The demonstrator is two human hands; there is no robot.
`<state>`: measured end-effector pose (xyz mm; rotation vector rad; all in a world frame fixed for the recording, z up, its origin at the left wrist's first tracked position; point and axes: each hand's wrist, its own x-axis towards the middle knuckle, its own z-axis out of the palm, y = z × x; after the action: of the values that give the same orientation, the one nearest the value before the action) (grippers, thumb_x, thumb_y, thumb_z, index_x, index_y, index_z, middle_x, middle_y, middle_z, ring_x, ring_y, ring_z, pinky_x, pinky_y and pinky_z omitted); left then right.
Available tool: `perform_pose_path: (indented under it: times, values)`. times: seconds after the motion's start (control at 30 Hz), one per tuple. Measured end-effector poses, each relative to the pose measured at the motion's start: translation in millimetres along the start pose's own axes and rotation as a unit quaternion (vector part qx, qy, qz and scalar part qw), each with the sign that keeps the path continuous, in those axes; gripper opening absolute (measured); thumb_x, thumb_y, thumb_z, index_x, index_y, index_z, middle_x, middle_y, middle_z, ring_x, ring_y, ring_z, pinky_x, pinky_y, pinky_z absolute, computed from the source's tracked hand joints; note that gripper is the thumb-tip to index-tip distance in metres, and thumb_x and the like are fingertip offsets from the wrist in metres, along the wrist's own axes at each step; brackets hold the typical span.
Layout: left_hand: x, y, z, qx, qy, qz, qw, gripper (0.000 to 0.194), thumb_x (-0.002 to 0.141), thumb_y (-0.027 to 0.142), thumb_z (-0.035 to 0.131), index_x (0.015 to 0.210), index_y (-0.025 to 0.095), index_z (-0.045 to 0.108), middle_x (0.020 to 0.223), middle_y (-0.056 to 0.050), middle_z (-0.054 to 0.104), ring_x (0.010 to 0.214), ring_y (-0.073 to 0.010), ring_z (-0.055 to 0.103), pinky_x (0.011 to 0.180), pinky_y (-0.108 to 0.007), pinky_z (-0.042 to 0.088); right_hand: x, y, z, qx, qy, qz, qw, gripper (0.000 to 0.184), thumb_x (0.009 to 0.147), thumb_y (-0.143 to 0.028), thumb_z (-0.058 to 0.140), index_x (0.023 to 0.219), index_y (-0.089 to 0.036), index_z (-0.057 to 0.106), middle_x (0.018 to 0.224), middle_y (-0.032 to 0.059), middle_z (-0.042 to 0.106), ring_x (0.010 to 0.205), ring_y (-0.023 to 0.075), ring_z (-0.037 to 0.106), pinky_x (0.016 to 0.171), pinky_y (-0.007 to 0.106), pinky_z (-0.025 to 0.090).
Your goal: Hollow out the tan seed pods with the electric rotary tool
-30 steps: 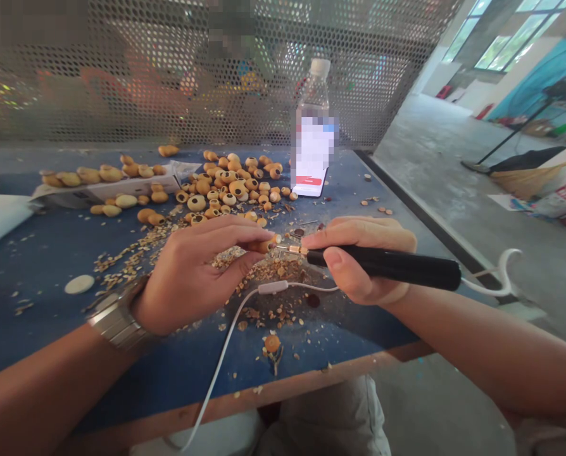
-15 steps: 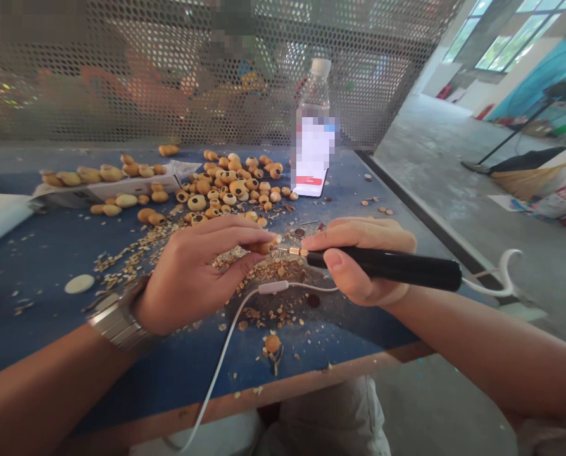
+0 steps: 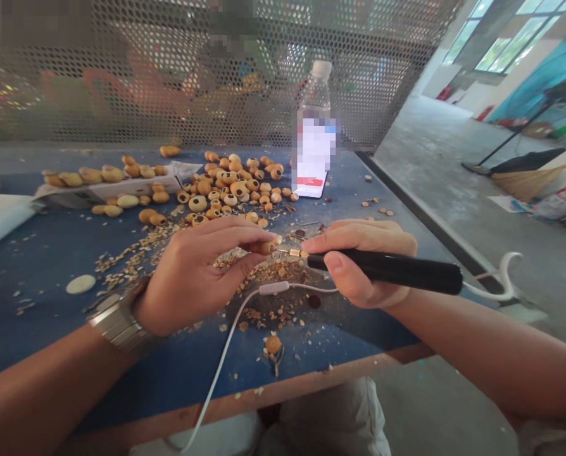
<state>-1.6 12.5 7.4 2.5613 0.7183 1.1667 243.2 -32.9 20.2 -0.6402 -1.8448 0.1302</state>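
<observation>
My left hand [image 3: 197, 275] pinches a small tan seed [image 3: 265, 247] between thumb and fingertips. My right hand [image 3: 359, 263] is shut around a black electric engraving pen [image 3: 387, 267], whose brass tip [image 3: 295, 253] sits at the seed's end. A white cable [image 3: 221, 348] runs from the pen across the blue table [image 3: 50, 253]. Seed crumbs [image 3: 268, 273] lie under my hands, and a heap of drilled tan seeds [image 3: 221, 190] lies beyond them. A metal wristwatch [image 3: 116, 323] circles my left wrist.
A plastic bottle [image 3: 317, 95] and a phone [image 3: 311, 183] stand at the table's far end, before a perforated metal screen [image 3: 169, 82]. A white box [image 3: 107, 189] holds more seeds at left. The table edge drops to a concrete floor at right, with a broom [image 3: 525, 180].
My hands, the seed and the pen hold the same grip and barely move. The whole view shifts only slightly.
</observation>
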Motion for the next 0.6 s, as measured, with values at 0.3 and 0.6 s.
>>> perform_pose_path:
  times: [0.3,0.6]
  values:
    - [-0.1,1.8,-0.2,-0.007,-0.011,-0.016,1.000,0.020,0.096,0.016,0.066,0.113,0.025,0.073,0.103,-0.001,0.078,0.094,-0.0169,0.074,0.089,-0.029,0.057,-0.3,-0.1,1.3,0.007,0.003,0.011,1.000,0.016,0.084,-0.016,0.066,0.091,-0.021,0.080,0.083,0.0018,0.083,0.064,0.0103,0.075,0.062,0.017,0.061]
    - [1.1,2.6,1.8,-0.012,-0.013,-0.025,1.000,0.019,0.096,0.015,0.066,0.112,0.024,0.073,0.100,0.001,0.077,0.093,-0.0146,0.072,0.089,-0.027,0.054,-0.2,-1.1,1.0,0.003,0.003,0.008,1.000,0.015,0.085,-0.015,0.066,0.090,-0.019,0.080,0.081,0.0024,0.082,0.065,0.0087,0.074,0.064,0.015,0.060]
